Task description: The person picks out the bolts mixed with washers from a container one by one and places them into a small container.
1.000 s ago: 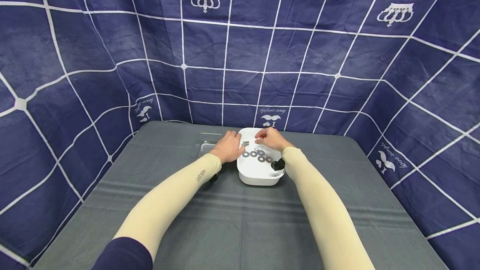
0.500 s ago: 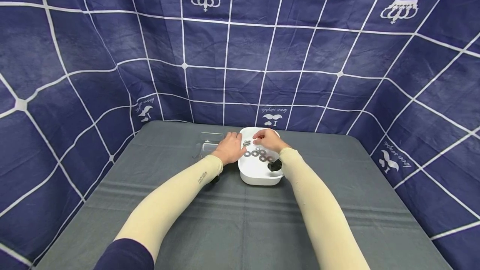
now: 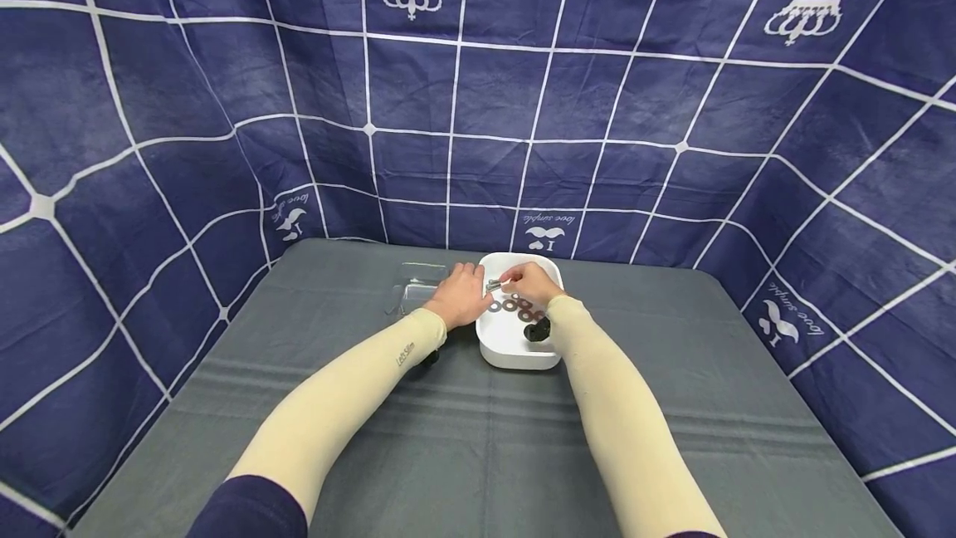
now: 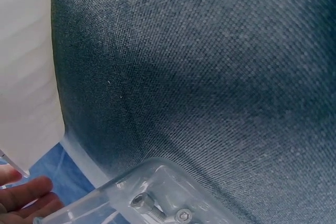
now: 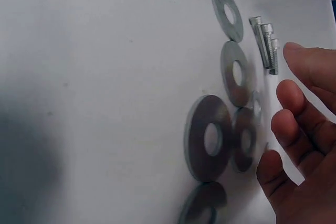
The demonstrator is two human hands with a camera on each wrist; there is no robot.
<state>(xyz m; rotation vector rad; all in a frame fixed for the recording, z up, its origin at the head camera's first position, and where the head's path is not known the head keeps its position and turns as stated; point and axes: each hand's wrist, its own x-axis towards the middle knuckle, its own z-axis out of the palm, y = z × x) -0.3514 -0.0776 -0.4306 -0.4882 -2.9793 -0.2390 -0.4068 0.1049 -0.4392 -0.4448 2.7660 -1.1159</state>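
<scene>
A white tub (image 3: 520,361) stands at the table's far side. Several flat metal washers (image 5: 236,72) lie on its floor, near a small group of socket-head bolts (image 5: 266,43). My right hand (image 3: 529,281) is inside the tub, fingers bent and apart, thumb tip close beside the bolts; nothing shows between the fingers in the right wrist view. My left hand (image 3: 459,295) rests at the tub's left wall, its fingers along the outside and thumb over the rim. Only its fingers (image 4: 26,198) show low in the left wrist view.
Left of the tub is a clear plastic box (image 4: 157,166) with metal bolts (image 4: 147,205) in it, partly behind my left hand. Grey cloth (image 3: 418,455) covers the table. A blue gridded curtain (image 3: 485,98) hangs around the back and sides.
My right hand has moved left and slightly lower in the tub, its fingertips now right at the bolts. The left hand has kept its place at the tub's wall.
</scene>
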